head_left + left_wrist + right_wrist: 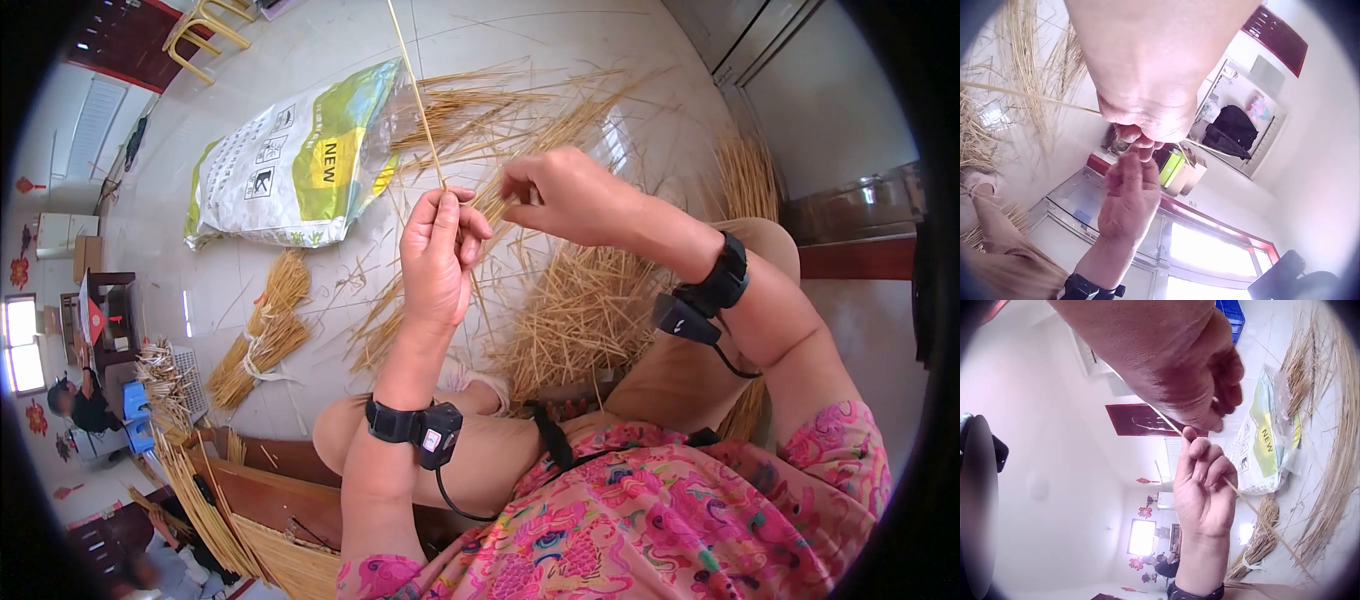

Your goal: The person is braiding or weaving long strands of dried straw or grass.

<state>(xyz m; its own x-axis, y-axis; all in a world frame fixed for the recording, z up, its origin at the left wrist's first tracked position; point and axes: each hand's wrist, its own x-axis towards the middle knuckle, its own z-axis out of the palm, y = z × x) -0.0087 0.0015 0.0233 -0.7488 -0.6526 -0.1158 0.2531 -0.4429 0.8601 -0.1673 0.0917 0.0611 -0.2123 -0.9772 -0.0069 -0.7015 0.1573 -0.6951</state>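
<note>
My left hand [438,255] is raised and pinches a thin straw stalk [416,95] between thumb and fingers. The stalk points up and away in the head view; in the right wrist view its other part [1266,525] runs below the hand. My right hand [580,195] hovers just right of it, fingers loosely bent and thumb apart, with nothing visible in its grasp. In the left wrist view, the right hand [1129,200] comes close to the left fingertips. A heap of loose straw [580,310] lies below the right forearm.
A white and green plastic bag [290,165] lies on the tiled floor, with more straw stalks [470,110] beside its mouth. Nearer is a tied straw bundle [262,335]. An upright sheaf [745,175] leans by the cabinet at right. Other people sit at far left.
</note>
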